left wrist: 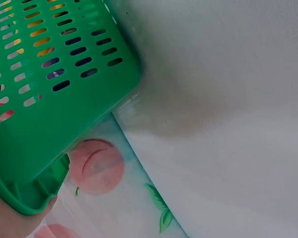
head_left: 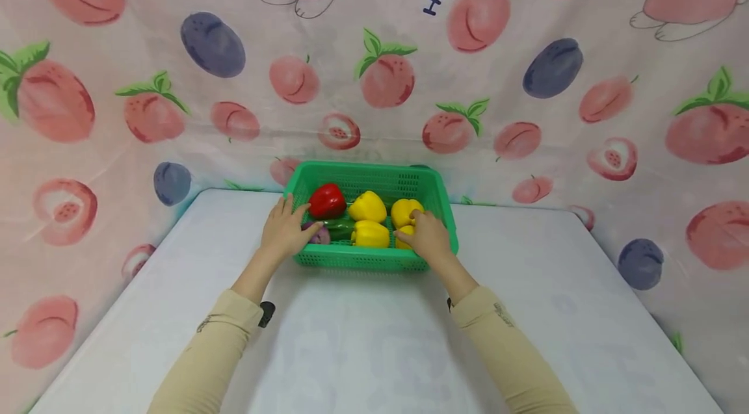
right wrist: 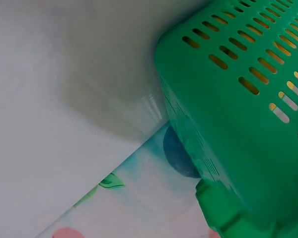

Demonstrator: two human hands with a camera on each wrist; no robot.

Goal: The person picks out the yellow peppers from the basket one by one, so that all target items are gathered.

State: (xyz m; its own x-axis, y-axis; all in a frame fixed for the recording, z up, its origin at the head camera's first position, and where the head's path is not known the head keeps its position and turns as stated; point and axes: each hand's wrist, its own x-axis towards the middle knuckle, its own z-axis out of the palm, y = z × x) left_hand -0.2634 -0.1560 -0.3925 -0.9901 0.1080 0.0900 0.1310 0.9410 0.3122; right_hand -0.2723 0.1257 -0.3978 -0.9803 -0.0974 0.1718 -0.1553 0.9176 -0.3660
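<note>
A green plastic basket (head_left: 359, 261) holds a red bell pepper (head_left: 327, 201), several yellow bell peppers (head_left: 368, 207), a dark green cucumber-like vegetable (head_left: 338, 227) and a purple onion-like vegetable (head_left: 319, 236). My left hand (head_left: 285, 229) grips the left rim, its thumb and index finger spread over the inside near the onion-like vegetable. In the left wrist view, a bit of that hand (left wrist: 12, 218) lies against the rim. My right hand (head_left: 430, 238) reaches over the right end, thumb and a finger in front of yellow peppers; I cannot tell what it grips. The right wrist view shows only the basket (right wrist: 228, 134).
The basket is at the far side of a white table (head_left: 363, 336), close to a hanging cloth (head_left: 351, 30) printed with peaches. The table's back edge (head_left: 515, 207) runs right behind it. Dark wrist devices (head_left: 266, 314) sit at the sleeves.
</note>
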